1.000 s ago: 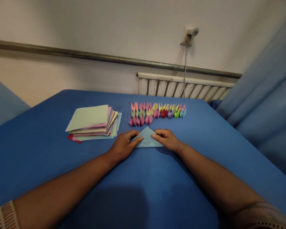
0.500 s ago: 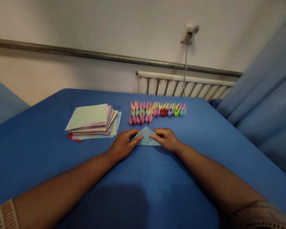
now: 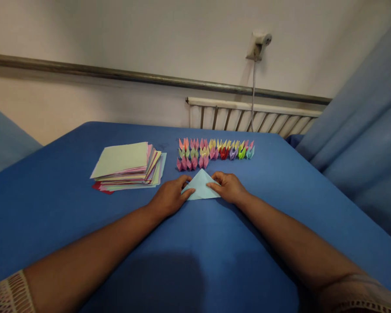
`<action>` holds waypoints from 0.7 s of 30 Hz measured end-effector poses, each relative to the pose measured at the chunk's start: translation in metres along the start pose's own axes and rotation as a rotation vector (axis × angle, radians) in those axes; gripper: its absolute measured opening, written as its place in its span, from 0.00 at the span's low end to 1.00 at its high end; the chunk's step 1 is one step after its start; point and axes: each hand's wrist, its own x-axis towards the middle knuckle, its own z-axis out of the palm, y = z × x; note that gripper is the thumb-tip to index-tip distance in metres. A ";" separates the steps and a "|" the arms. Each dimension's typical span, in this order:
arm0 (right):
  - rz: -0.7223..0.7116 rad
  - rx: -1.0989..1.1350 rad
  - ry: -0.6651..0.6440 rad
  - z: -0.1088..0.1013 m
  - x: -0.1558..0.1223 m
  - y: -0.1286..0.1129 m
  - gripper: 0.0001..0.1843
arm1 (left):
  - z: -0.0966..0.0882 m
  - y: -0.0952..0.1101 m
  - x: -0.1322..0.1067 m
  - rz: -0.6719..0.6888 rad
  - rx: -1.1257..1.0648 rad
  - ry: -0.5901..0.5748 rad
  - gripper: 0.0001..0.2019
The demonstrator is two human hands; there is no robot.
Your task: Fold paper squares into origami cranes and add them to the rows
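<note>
Between my hands is a light blue sheet of origami paper (image 3: 201, 184), folded into a triangle with its point facing away from me. My left hand (image 3: 172, 194) grips its left side, thumb on top and the fingers partly hidden behind it. On the right side my right hand (image 3: 230, 187) pinches the paper the same way. Just beyond the triangle stand rows of small folded paper cranes (image 3: 192, 163) in pink, yellow, green, red, purple and light blue.
A stack of coloured paper sheets (image 3: 122, 161) lies left of my hands on the blue-covered table (image 3: 211, 261). Behind it are a wall rail (image 3: 133, 76), a radiator (image 3: 241, 117) and a socket with a plugged-in cord (image 3: 258, 45). A blue curtain (image 3: 368, 117) hangs at right.
The triangle has tilted and its point has risen slightly away from me, showing a lighter face. Both hands keep their hold, the right one shifted slightly up.
</note>
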 end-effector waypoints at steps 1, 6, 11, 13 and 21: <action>-0.015 -0.098 0.002 -0.003 -0.001 -0.003 0.15 | 0.000 0.000 0.001 0.002 0.028 -0.004 0.19; -0.259 -0.397 0.040 -0.007 -0.019 -0.029 0.22 | 0.002 0.000 0.004 0.015 0.091 -0.005 0.20; -0.324 -0.349 -0.118 0.008 -0.048 -0.041 0.23 | -0.004 -0.005 0.004 -0.005 0.084 0.003 0.22; -0.324 -0.345 -0.123 0.011 -0.054 -0.040 0.24 | -0.008 -0.006 0.000 -0.010 0.104 0.045 0.21; -0.316 -0.348 -0.169 0.008 -0.054 -0.044 0.22 | 0.030 0.043 -0.044 0.257 0.182 0.013 0.32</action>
